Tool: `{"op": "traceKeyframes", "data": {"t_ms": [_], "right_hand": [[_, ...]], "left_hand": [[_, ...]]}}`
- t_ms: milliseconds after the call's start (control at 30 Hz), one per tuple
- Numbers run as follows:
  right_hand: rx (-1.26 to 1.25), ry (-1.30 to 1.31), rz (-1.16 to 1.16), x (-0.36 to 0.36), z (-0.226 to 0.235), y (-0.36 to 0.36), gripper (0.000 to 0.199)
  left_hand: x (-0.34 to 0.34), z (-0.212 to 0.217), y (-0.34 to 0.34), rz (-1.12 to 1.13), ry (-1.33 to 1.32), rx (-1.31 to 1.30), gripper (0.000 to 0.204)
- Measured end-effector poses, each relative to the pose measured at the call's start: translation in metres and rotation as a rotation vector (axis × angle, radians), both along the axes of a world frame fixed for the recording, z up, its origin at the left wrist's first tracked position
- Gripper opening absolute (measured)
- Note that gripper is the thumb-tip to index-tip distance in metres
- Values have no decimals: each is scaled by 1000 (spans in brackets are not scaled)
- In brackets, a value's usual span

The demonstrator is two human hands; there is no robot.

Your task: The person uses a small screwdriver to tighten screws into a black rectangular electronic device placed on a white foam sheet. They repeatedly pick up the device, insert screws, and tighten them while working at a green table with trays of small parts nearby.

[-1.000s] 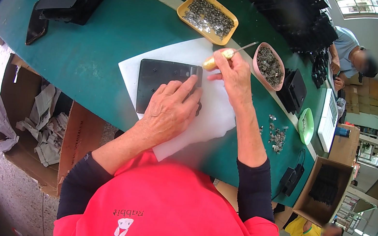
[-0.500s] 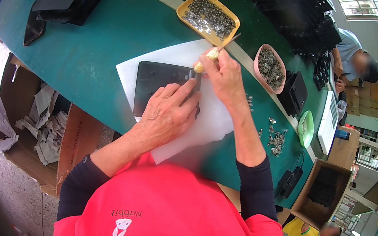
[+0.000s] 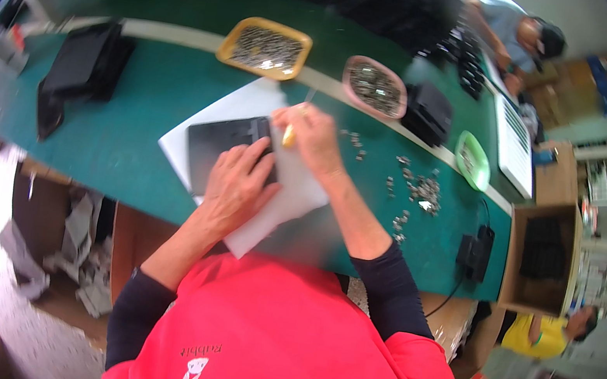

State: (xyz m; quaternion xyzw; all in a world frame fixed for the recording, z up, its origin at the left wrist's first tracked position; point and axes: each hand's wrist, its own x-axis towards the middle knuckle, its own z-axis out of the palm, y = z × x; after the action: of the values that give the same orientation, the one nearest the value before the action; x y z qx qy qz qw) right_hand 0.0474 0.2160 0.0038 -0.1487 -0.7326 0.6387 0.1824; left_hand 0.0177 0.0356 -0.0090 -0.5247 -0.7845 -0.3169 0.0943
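A flat black panel [image 3: 228,142] lies on a white sheet [image 3: 183,142] on the green table. My left hand [image 3: 235,185] rests on its right side, fingers stretched out over the surface. Just beyond the panel's far right corner, my right hand [image 3: 312,144] is closed around a screwdriver with a yellow handle [image 3: 289,138]. The handle end points down toward me, and the thin metal shaft sticks out past the fingers, away from me. Motion blur softens both hands.
Small metal parts fill a yellow tray [image 3: 300,63] and a pink bowl [image 3: 401,104]; a green bowl [image 3: 481,174] stands farther right. Loose metal parts [image 3: 422,192] lie right of my arm. Black panels [image 3: 87,63] are stacked left. A co-worker [image 3: 504,31] sits at the far right.
The whole view has shifted and turned toward the right. My right hand, with the screwdriver, has moved slightly off the panel's corner. My left hand stays on the panel.
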Motion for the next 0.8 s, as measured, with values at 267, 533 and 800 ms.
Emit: {"op": "traceKeyframes", "data": {"t_ms": [267,533,800], "right_hand": [[3,-293,43,44,19,1,32],[-376,-86,98,72,40,-1,29],[-312,90,-651,99,57,155,19]], "left_hand": [[11,9,8,-68,-62,235,40],[29,34,16,-215,-66,253,48],[8,52,4,-101,-27,283,46]]}}
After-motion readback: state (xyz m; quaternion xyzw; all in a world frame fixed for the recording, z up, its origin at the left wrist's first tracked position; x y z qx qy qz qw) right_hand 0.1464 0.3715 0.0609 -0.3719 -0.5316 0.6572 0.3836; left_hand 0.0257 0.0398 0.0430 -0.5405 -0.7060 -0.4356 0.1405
